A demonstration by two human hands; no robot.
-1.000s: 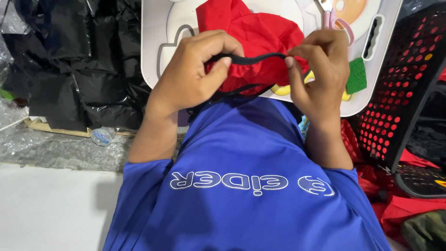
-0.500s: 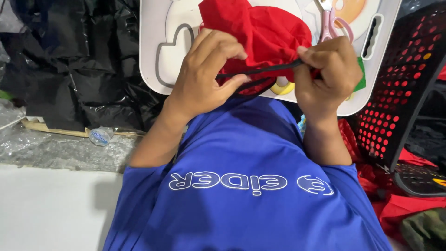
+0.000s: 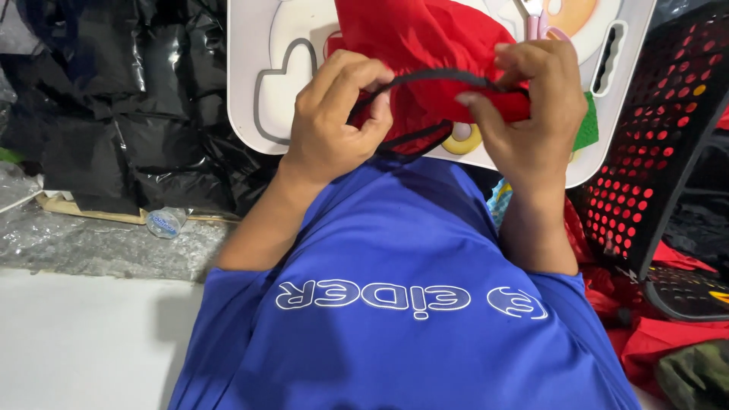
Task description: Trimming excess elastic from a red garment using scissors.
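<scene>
One camera sits on the person's head and looks steeply down over the chest of the blue shirt (image 3: 395, 304) toward both hands, which fill the upper middle at close range. The white tray (image 3: 258, 114) lies just beyond them, the black perforated crate (image 3: 653, 152) at the right edge

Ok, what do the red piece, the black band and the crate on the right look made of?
The red piece looks like thin woven fabric, matte, creased into soft folds. The black band, stretched between the left hand and right hand, looks like narrow elastic or cord; too thin to tell which. The black crate looks like rigid moulded plastic, with regular perforations and a slight sheen.
</scene>
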